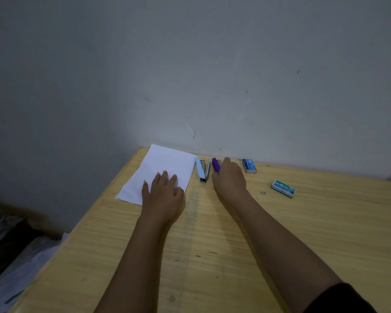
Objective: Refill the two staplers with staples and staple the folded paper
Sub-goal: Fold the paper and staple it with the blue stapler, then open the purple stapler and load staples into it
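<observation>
A white sheet of paper [163, 168] lies at the far left corner of the wooden table [235, 245]. My left hand [163, 190] rests flat on its near edge, fingers spread. Just right of the paper lies a white stapler [202, 170], hinged open. Beside it is a purple stapler [216, 164], and my right hand [229, 177] lies over it with the fingers curled around its right side. A blue staple box [249, 166] stands near the wall. A green staple box [283, 188] lies further right.
A grey wall rises right behind the table's far edge. A small loose bit of staples [262, 193] lies between my right wrist and the green box. Dark clutter and papers [20, 256] sit on the floor to the left of the table.
</observation>
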A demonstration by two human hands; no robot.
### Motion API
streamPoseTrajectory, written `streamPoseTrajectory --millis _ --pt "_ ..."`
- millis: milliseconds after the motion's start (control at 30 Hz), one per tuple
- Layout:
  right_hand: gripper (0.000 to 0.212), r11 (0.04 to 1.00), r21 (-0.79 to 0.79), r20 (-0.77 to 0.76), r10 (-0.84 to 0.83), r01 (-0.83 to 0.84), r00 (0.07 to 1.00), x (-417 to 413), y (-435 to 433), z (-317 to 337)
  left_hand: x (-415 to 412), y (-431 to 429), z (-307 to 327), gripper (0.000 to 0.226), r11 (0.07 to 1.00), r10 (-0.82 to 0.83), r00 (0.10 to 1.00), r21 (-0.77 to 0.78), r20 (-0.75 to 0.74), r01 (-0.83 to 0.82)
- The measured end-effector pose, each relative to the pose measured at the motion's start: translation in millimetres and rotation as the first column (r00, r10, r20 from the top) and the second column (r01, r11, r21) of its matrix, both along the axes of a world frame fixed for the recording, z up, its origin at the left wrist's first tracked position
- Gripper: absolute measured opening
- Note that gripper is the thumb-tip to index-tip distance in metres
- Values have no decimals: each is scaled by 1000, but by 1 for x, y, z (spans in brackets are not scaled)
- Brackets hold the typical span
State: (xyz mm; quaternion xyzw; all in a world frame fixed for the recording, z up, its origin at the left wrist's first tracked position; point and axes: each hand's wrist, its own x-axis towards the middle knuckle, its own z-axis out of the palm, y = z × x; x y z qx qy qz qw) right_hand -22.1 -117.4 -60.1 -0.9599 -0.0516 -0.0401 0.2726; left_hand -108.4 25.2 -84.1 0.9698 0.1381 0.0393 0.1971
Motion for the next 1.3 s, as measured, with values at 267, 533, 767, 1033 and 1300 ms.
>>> streamPoseTrajectory --millis 267,533,767,1033,1300 --pt "51 953 304 81 -28 2 996 -18 -42 9 -9 -8 9 40 996 85 982 -21 171 -83" --pt "64 886 407 334 85 -224 939 -62 -95 20 -14 -43 29 31 954 103 858 -295 503 58" --pt "61 820 485 432 78 -305 898 -92 -121 7 -11 -129 56 29 435 -5 940 -845 342 310" --pt "45 677 646 423 67 -353 904 -100 -143 2 -10 -148 47 22 519 -33 841 -710 540 476" --pt "19 559 804 267 -35 -203 963 -87 -157 8 -13 -152 45 31 726 -301 687 -308 662 615"
